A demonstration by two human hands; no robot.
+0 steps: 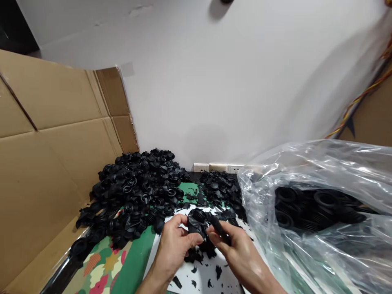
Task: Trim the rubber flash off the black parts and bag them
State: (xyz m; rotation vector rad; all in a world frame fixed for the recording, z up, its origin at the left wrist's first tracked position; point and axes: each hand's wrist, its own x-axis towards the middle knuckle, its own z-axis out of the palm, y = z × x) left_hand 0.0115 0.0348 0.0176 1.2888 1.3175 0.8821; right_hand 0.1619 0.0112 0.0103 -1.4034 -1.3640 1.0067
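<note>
My left hand (175, 247) grips a black ribbed rubber boot (195, 223), with the thumb on its near side and the fingers behind it. Closed around a slim black-handled tool (219, 229) is my right hand (240, 250), just right of the boot. The tool's tip cannot be made out against the black rubber. Below both hands lies a white sheet (200, 281) strewn with small black rubber scraps (218, 271).
A large heap of black rubber boots (137, 192) lies at the left against a cardboard box (61, 155). Black scraps (219, 185) are piled by the wall. At the right, a clear plastic bag (260, 204) holds more ribbed boots (326, 200). Wall sockets (201, 167) sit behind.
</note>
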